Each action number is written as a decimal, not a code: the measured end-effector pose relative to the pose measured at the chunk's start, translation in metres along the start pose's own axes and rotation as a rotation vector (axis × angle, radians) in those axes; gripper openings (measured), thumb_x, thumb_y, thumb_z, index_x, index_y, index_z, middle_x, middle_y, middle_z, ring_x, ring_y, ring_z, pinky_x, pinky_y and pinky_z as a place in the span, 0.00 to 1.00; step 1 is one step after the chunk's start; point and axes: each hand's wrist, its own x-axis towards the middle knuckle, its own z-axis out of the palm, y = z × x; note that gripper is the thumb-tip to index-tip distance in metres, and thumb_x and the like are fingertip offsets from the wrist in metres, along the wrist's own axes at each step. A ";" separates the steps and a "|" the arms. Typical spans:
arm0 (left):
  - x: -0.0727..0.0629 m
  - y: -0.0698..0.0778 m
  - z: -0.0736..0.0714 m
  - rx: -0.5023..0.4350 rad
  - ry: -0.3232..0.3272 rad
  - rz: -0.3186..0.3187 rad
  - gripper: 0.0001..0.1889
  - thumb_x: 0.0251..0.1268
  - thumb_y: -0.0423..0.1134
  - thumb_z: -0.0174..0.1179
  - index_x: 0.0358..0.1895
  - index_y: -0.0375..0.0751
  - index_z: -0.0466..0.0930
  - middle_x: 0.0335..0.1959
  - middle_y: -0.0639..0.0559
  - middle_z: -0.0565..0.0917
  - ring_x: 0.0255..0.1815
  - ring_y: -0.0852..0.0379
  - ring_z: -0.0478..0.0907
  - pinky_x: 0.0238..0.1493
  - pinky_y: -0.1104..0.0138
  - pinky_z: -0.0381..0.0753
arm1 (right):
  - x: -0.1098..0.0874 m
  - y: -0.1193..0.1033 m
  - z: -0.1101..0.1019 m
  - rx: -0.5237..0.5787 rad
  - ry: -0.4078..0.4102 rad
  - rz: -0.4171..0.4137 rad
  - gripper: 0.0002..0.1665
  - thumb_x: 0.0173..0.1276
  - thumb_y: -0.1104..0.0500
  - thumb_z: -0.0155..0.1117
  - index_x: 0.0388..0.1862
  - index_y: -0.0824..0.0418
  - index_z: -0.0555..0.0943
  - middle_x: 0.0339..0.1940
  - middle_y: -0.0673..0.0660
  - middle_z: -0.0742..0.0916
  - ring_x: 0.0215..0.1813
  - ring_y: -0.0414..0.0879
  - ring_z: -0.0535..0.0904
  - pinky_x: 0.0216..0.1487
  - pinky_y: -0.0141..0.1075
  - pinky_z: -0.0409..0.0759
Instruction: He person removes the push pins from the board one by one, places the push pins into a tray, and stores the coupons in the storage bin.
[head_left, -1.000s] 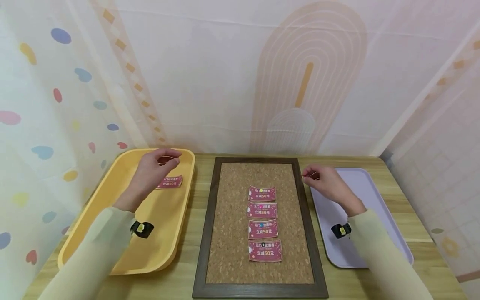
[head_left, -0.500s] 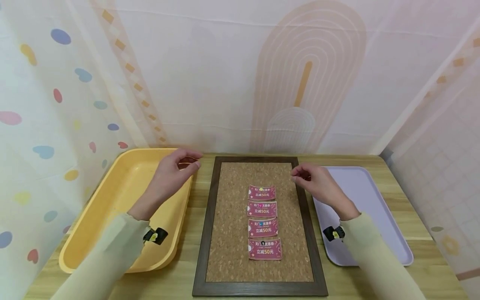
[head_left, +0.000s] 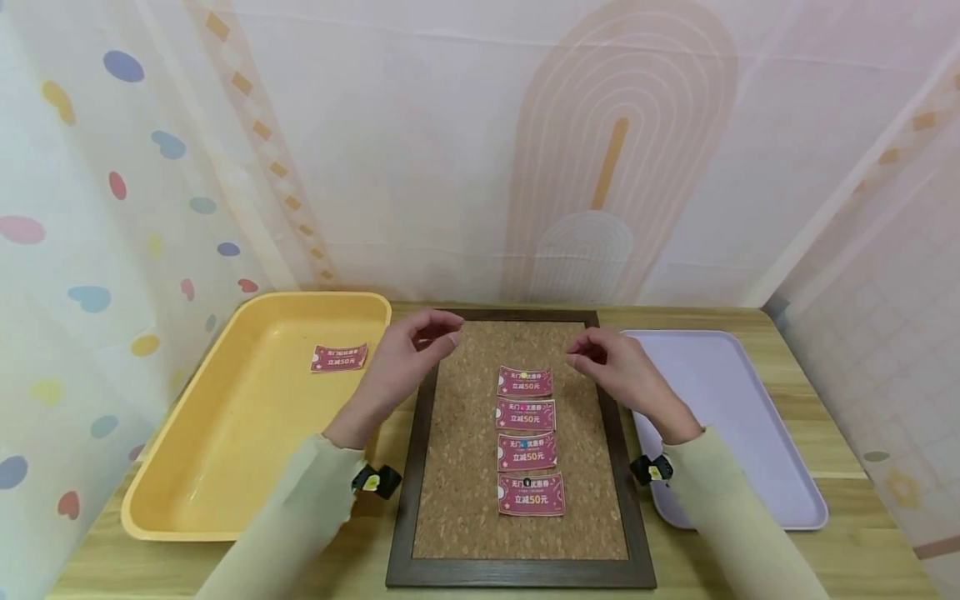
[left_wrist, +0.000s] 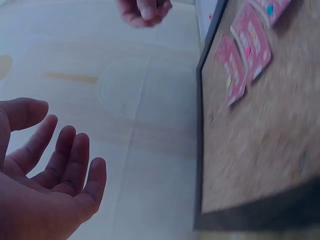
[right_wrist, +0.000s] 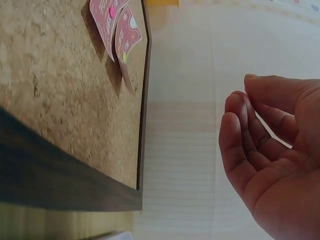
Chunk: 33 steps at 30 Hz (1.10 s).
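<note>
My left hand (head_left: 408, 354) is over the left frame edge of the cork board (head_left: 457, 467), fingers loosely curved and thumb apart from them, holding nothing. The left wrist view shows its spread fingers (left_wrist: 75, 155). Above the board's right edge, my right hand (head_left: 618, 371) has its fingers bent and its thumb near the fingertips; no object shows between them in the right wrist view (right_wrist: 270, 155). Between the hands, several pink paper coupons are pinned in a column: the top coupon (head_left: 525, 386) with a yellow pushpin, then pink, blue, and at the bottom coupon (head_left: 531, 500) black.
On the left stands a deep yellow tray (head_left: 247, 467) with one loose pink coupon (head_left: 339, 358) in it. A shallow lilac tray (head_left: 742, 433) lies to the board's right, partly under the right forearm. A patterned curtain (head_left: 420, 167) closes off the back of the wooden table (head_left: 847, 500).
My left hand has moved right, out from above the yellow tray to the board's left edge, uncovering the coupon. My right hand has shifted left over the board's edge. The pinned coupons stay put.
</note>
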 end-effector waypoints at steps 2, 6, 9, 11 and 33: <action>-0.001 -0.002 0.008 -0.030 -0.014 -0.013 0.16 0.77 0.38 0.60 0.61 0.35 0.81 0.57 0.40 0.83 0.56 0.47 0.80 0.56 0.56 0.80 | 0.001 0.000 0.002 0.004 0.000 0.002 0.06 0.76 0.60 0.66 0.46 0.60 0.85 0.36 0.53 0.86 0.34 0.46 0.76 0.35 0.39 0.76; -0.001 -0.008 0.021 -0.073 -0.021 -0.025 0.16 0.76 0.37 0.61 0.61 0.34 0.80 0.56 0.39 0.83 0.55 0.46 0.79 0.55 0.57 0.80 | 0.002 0.001 0.007 0.014 -0.009 0.005 0.07 0.76 0.60 0.65 0.47 0.62 0.85 0.36 0.53 0.87 0.33 0.45 0.76 0.34 0.38 0.75; 0.002 -0.014 0.028 -0.088 -0.014 -0.037 0.15 0.75 0.36 0.62 0.59 0.35 0.81 0.55 0.40 0.83 0.55 0.46 0.79 0.55 0.57 0.80 | 0.004 0.001 0.011 0.033 -0.019 0.010 0.08 0.77 0.59 0.65 0.48 0.63 0.85 0.37 0.53 0.87 0.34 0.45 0.77 0.35 0.38 0.76; 0.004 -0.017 0.033 -0.096 -0.015 -0.057 0.14 0.75 0.36 0.62 0.59 0.35 0.81 0.55 0.41 0.83 0.55 0.47 0.79 0.55 0.58 0.80 | 0.005 0.001 0.014 0.038 -0.027 0.012 0.08 0.77 0.60 0.65 0.48 0.63 0.85 0.38 0.54 0.87 0.35 0.45 0.78 0.36 0.39 0.76; 0.023 -0.052 0.062 0.048 -0.034 -0.157 0.12 0.74 0.37 0.61 0.54 0.36 0.84 0.53 0.43 0.84 0.53 0.47 0.81 0.54 0.53 0.81 | 0.026 0.005 0.039 -0.019 -0.192 -0.008 0.10 0.76 0.62 0.64 0.50 0.64 0.87 0.47 0.57 0.89 0.48 0.49 0.85 0.51 0.48 0.83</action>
